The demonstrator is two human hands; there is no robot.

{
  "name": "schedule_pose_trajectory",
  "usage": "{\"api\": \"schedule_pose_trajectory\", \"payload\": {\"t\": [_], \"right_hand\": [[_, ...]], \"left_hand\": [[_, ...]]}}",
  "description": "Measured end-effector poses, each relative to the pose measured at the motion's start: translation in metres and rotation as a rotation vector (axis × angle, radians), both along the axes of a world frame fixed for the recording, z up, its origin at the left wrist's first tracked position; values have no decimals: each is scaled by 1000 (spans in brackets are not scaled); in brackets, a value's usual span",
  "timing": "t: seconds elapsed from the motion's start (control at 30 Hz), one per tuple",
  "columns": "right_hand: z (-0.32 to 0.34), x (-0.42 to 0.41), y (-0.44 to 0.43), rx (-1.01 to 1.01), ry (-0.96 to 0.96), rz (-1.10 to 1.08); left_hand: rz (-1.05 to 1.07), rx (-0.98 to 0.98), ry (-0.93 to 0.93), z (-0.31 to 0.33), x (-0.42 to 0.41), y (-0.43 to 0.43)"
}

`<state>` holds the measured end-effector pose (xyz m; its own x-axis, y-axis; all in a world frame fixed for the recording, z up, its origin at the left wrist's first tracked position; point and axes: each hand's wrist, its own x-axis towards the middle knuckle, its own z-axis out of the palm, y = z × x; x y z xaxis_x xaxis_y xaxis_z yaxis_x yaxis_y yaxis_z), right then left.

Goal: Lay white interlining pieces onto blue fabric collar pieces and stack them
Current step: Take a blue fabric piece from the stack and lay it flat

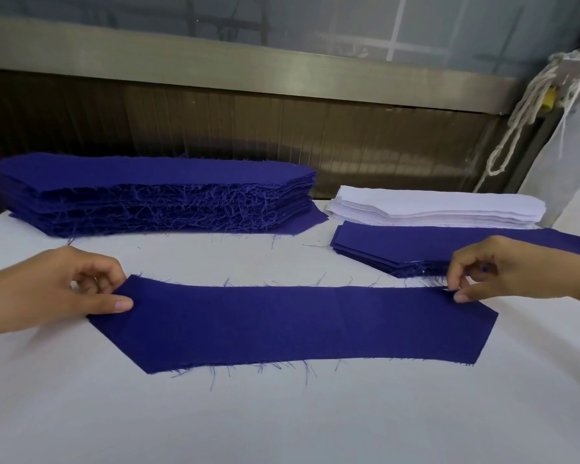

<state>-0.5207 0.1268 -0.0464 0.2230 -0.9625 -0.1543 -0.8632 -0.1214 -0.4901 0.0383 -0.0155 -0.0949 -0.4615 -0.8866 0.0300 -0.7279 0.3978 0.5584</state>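
A single blue collar piece (292, 324) lies flat across the middle of the white table, frayed threads along its long edges. My left hand (64, 289) pinches its upper left corner between thumb and fingers. My right hand (506, 269) pinches its upper right corner. A tall stack of blue collar pieces (154, 195) stands at the back left. A stack of white interlining pieces (439, 205) sits at the back right. Just in front of the interlining lies a low stack of blue pieces (416, 244).
The white table (282, 413) stretches toward me below the collar piece. A metal-framed window and a dark panel run along the far edge. A knotted white rope (523, 105) and a hanging cloth are at the far right.
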Motion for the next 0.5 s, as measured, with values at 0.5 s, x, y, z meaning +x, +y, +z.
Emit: {"api": "schedule_pose_trajectory", "payload": {"t": [0.5], "right_hand": [[3,-2,3,-22,36,63]], "left_hand": [[-4,17,68,-10,9,-10]]}}
